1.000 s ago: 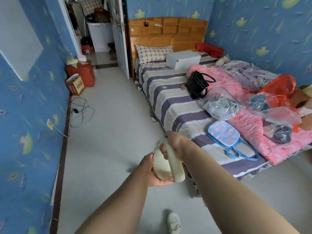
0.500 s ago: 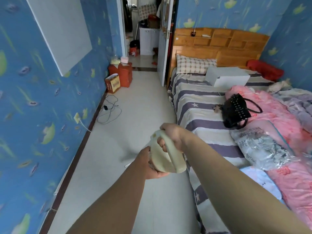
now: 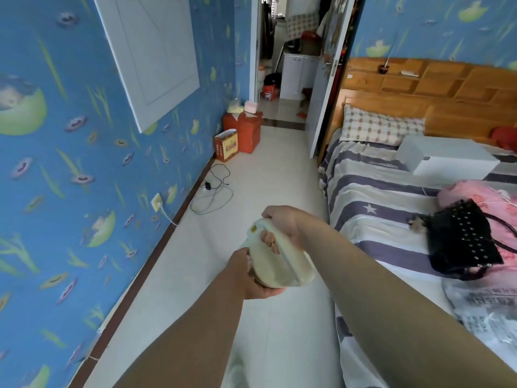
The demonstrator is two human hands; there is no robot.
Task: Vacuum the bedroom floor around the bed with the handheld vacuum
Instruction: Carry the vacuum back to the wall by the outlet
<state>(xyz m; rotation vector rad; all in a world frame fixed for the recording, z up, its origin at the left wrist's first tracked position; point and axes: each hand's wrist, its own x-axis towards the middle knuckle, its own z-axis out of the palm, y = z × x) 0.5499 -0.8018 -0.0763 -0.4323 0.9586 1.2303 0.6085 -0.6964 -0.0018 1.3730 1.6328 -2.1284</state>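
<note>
1. Cream plastic handheld vacuum (image 3: pixel 275 259) is held in mid-air above the pale tiled floor (image 3: pixel 268 175), in the aisle beside the bed with the purple-and-white striped sheet (image 3: pixel 372 197).
2. Right hand (image 3: pixel 282 228): grip closed around the vacuum's top handle, fingers wrapped under it. Left hand (image 3: pixel 251 278): grip closed on the vacuum's lower rear body, supporting it from below.
3. On the floor along the blue patterned wall (image 3: pixel 70 191): a loose grey cable with black adapter (image 3: pixel 214 191), lying coiled by the skirting and running from a wall socket (image 3: pixel 156 202).
4. Further along the wall: an orange printed cardboard box (image 3: pixel 226 145) touching a red square storage box (image 3: pixel 247 130). Print on the cardboard box is too small to read.
5. On the bed: a black studded handbag (image 3: pixel 461 242), a white rectangular box (image 3: pixel 447 158), a checked pillow (image 3: pixel 380 126), and a printed plastic bag (image 3: pixel 486 306); its writing is blurred.
6. The aisle between the wall and the bed edge is open through to the doorway (image 3: pixel 282 79).
</note>
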